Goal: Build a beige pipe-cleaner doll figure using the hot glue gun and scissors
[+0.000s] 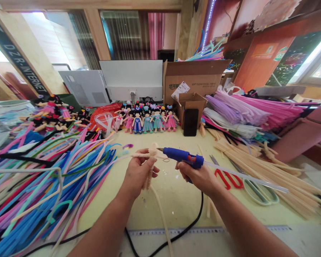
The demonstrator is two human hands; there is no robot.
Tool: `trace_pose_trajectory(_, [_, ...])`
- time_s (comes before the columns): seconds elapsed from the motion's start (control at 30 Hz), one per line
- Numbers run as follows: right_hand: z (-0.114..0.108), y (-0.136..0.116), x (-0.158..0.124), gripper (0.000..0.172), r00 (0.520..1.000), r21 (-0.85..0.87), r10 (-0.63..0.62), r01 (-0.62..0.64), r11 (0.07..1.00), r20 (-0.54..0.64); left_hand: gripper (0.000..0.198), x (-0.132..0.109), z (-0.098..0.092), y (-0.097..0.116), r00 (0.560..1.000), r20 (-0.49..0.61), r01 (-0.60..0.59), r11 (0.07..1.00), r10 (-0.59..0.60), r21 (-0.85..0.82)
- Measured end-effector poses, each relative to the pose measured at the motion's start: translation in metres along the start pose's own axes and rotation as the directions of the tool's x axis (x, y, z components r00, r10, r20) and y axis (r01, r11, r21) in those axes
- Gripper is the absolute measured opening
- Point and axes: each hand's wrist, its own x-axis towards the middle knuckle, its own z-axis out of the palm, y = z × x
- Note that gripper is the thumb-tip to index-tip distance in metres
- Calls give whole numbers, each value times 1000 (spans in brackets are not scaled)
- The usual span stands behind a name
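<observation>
My left hand (138, 172) is closed around a small beige pipe-cleaner doll body (151, 156), holding it upright with its arms sticking out sideways. My right hand (198, 177) grips a blue hot glue gun (182, 156), whose nozzle points left and nearly touches the doll's arm. A clear glue stick (246, 177) juts out of the gun's back to the right. The gun's black cord (187, 225) runs down over the yellow table (176, 200).
Heaps of coloured pipe cleaners (42, 178) fill the left; beige ones (270, 167) and pink and purple ones (246, 110) lie right. Finished dolls (147, 119) stand at the back beside cardboard boxes (189, 107). Red scissors (227, 178), green scissors (259, 191) and a ruler (176, 232) lie close by.
</observation>
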Motion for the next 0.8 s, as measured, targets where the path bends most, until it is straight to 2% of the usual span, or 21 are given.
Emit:
trace_pose_trajectory(0.33, [-1,-2,0,45,999,7,-28,29,1000,-21,57,0,-2,-2,1000,16,3,1000,-3,-19])
trace_pose_trajectory(0.6, [-2,-3,-1,36,993,-36,-108,107,994,-53,56,1,-1,-3,1000,16,2,1000,-1,-21])
trace_pose_trajectory(0.8, [-3,-1,-1,37,994,-58,-84,81,995,-67,54,1,-1,-2,1000,10,10,999,-10,-30])
